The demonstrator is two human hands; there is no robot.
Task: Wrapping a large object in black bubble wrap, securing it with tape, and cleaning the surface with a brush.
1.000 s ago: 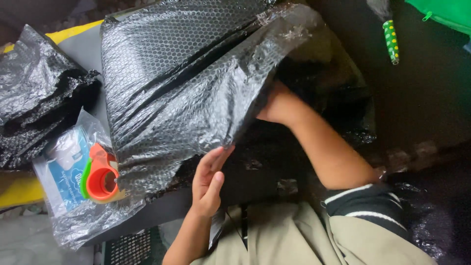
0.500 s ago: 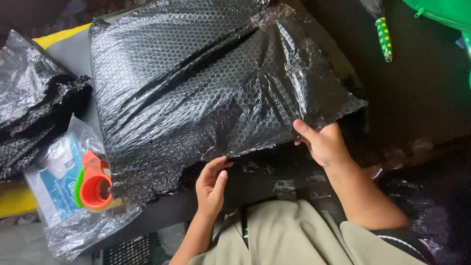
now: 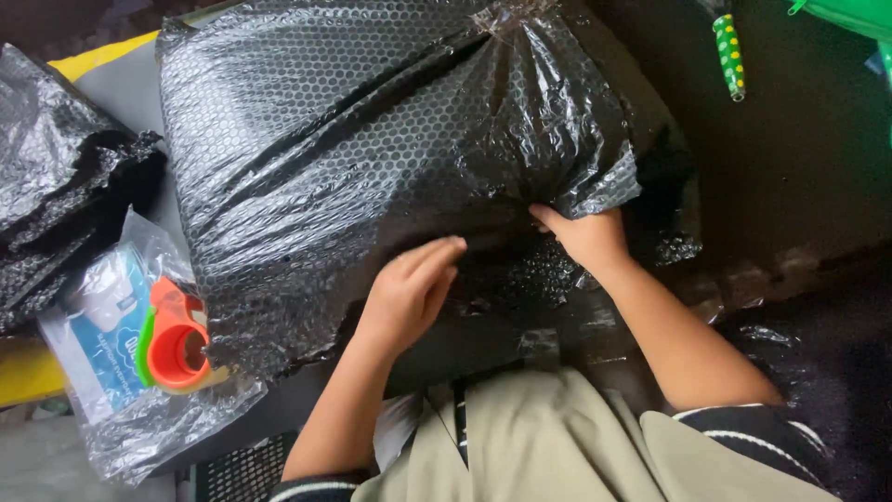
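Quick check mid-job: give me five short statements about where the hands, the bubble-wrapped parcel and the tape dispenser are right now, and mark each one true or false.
1. The left hand lies flat on the black bubble wrap parcel. True.
2. The right hand holds the orange tape dispenser. False: it grips the wrap's gathered edge at the parcel's right side; the dispenser lies untouched at the left.
3. The dispenser rests on a clear plastic bag. True.
4. The green spotted stick lies on top of the parcel. False: it lies apart, at the upper right.
5. Crumpled black plastic sits left of the parcel. True.
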